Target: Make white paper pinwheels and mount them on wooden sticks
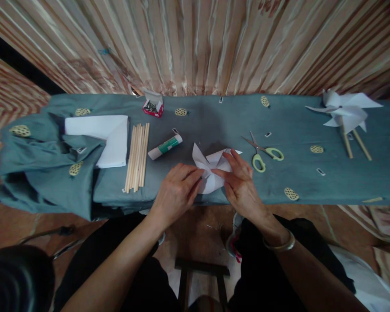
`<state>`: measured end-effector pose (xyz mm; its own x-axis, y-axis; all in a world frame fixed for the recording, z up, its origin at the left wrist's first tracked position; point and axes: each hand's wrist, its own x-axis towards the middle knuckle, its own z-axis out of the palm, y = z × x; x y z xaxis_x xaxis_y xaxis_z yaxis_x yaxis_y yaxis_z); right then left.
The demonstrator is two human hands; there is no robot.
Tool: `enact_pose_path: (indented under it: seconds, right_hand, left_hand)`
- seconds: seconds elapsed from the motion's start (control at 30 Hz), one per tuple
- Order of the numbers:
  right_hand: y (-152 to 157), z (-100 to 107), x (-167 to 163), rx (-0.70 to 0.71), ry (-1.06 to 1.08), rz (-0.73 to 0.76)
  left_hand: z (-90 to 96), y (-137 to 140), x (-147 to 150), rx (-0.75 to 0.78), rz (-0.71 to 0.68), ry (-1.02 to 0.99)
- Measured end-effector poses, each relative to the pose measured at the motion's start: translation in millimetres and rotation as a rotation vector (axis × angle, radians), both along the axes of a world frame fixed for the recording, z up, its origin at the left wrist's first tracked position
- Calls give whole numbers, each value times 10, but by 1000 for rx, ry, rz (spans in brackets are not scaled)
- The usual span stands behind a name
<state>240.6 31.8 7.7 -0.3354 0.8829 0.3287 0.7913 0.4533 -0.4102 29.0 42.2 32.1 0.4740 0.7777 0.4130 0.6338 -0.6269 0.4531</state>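
Note:
Between my hands, near the front edge of the cloth-covered table, is a white paper pinwheel [211,184] with its blades folded in toward the middle. My left hand [178,186] is closed on its left side, fingertips close to the centre. From the right, my right hand [242,184] grips the paper, the thumb pressed near the centre and the other fingers over the right blade. A glue stick [165,147] lies beyond my left hand. Scissors [261,152] with green handles rest right of my right hand, blades apart.
Several wooden sticks [138,158] lie left of the glue stick, beside folded white paper [115,147]. An open red box [153,106] of small metal pieces stands at the back. Pinwheels on sticks [346,110] lie far right. Bunched cloth [48,169] covers the left end.

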Motion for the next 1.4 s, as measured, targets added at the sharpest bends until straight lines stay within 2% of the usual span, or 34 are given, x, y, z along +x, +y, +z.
enact_pose_path:
  seconds: [0.1,0.23,0.43,0.63,0.9,1.13,1.4]
  right_hand:
    - [3,-20,-10,65,-53,12]
    - [-19,-33,-68,85,-78,20]
    - [-49,-18,-112,4,-61,-6]
    - [-53,6,-37,14,25,-21]
    - [-43,40,-21,-71,133,-54]
    - [-19,-7,-23,8,-10,-42]
    - [4,-27,-92,90,-69,-28]
  left_hand:
    - [13,-10,-2,-3,-3,-3]
    - [35,-22,-9,-4,-3,-2]
    - [14,-11,-4,-11,10,10]
    - [20,8,22,-6,-1,5]
    - [37,23,37,-7,-7,-12]
    - [45,16,27,-3,0,-5]
    - [25,5,-17,0,17,10]
